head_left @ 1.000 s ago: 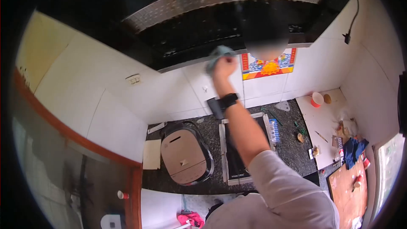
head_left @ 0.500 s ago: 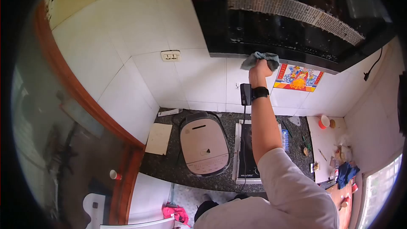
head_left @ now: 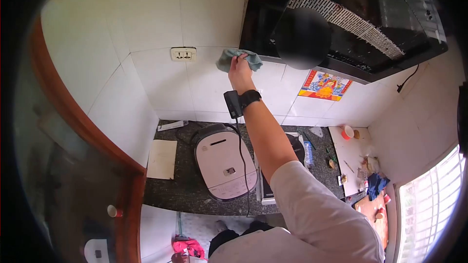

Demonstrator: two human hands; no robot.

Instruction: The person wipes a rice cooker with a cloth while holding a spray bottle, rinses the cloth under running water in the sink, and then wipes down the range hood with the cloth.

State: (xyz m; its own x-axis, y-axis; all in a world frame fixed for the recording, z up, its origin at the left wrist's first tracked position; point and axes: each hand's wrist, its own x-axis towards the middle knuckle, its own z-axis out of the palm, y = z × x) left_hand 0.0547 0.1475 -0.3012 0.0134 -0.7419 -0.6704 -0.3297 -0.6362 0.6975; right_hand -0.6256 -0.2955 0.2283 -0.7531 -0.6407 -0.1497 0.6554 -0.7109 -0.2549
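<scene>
My right hand (head_left: 240,74) is raised and closed on a grey-green cloth (head_left: 226,60), which bunches out on both sides of the fingers. The cloth is at the lower left corner of a black range hood (head_left: 265,34) and overlaps the white tiled wall (head_left: 209,87) in this view. A black strap with a small box (head_left: 233,104) is worn on that wrist, and a cable hangs from it. My left hand is out of view.
Below, a rice cooker (head_left: 226,163) and a partly hidden black cooktop (head_left: 265,192) stand on the dark speckled counter (head_left: 180,195). A wall socket (head_left: 183,54) is left of the cloth. A colourful picture (head_left: 325,85) hangs under the hood; a red cup (head_left: 347,132) stands at right.
My right hand has moved left with the cloth along the hood's lower edge to its left corner. The camera view has shifted and turned a little.
</scene>
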